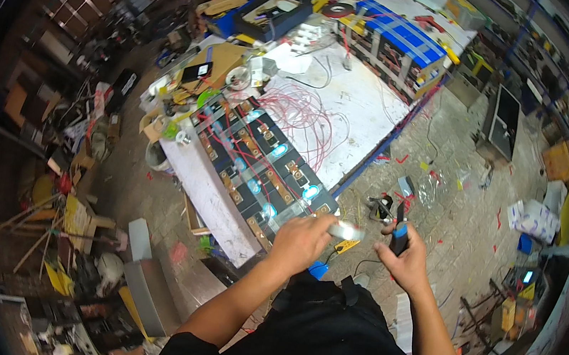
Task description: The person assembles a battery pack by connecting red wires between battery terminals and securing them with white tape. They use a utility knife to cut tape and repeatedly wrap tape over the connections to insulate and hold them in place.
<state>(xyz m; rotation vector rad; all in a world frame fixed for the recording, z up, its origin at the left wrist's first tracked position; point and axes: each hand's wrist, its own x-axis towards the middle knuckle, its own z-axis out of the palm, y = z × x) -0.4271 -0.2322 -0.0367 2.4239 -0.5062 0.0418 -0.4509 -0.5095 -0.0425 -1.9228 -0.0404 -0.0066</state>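
My left hand [301,243] pinches a shiny roll of clear tape [345,231] at the near corner of a battery pack [265,164]. Black cells with copper-coloured terminals make up the pack, with red wires and strips of clear tape across its top. To the right, over the floor, my right hand [408,264] is closed around a blue-and-black utility knife [400,239] pointing away from me. A gap separates the two hands. The knife's tip is dark and its exact shape is hard to make out.
The pack lies on a white worktable [363,127] beside tangled red wires [306,119]. Farther back stands another pack with a blue top [404,32]. A yellow meter [346,246] sits just below the tape. A metal case [500,123] and scraps lie on the floor at right.
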